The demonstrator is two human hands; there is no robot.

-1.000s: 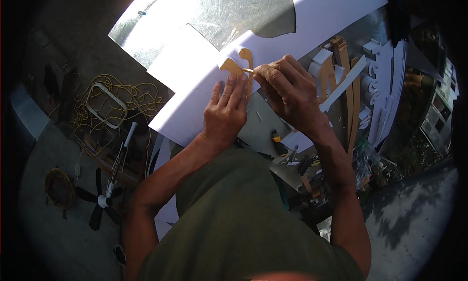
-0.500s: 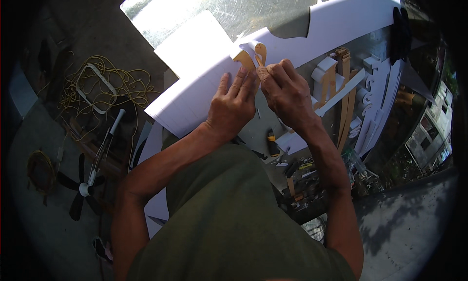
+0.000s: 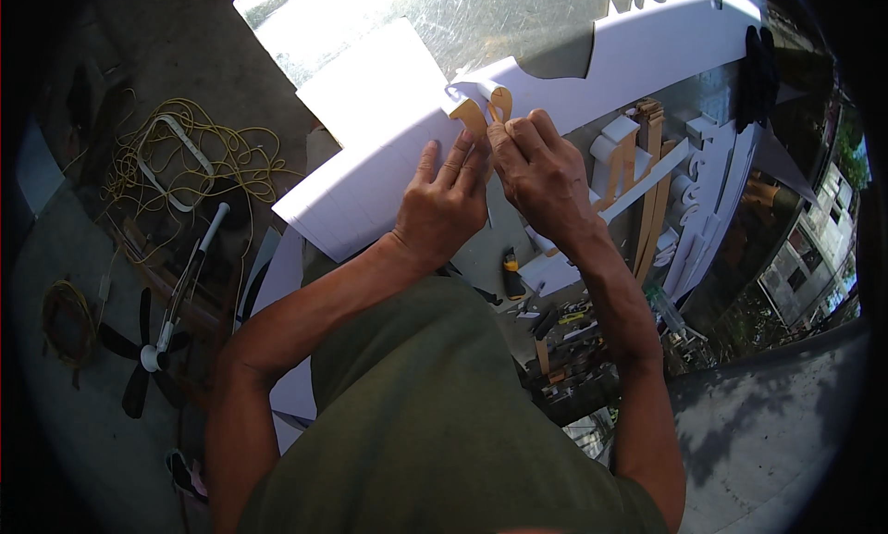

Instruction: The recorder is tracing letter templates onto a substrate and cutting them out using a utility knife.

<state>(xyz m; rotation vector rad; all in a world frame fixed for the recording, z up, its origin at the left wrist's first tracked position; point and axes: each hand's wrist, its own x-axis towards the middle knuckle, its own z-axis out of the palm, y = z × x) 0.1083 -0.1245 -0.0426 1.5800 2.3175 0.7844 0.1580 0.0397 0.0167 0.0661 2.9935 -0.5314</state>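
A small curved piece with a tan face (image 3: pixel 472 119) and white edges lies in front of me, at the border of a white sheet (image 3: pixel 356 184). My left hand (image 3: pixel 442 196) has its fingers slightly spread, with the index side against this piece; its thumb is hidden. Close beside it my right hand (image 3: pixel 536 168) is closed, fingers curled and fingertips pinched at the piece's right part, below its rounded end (image 3: pixel 501 99). Whether a small tool is also in the right fingers I cannot make out.
Right of my hands lie tan-and-white cut shapes (image 3: pixel 615 155), long tan strips (image 3: pixel 655 201) and a black-and-yellow cutter (image 3: pixel 512 273). A shiny metal sheet (image 3: pixel 472 20) spans the far side. On the left floor are tangled yellow cord (image 3: pixel 250 145) and a fan (image 3: pixel 150 356).
Both hands stay at the curved piece with nearly the same grip. The whole view has shifted slightly, the worktop now appearing a little lower.
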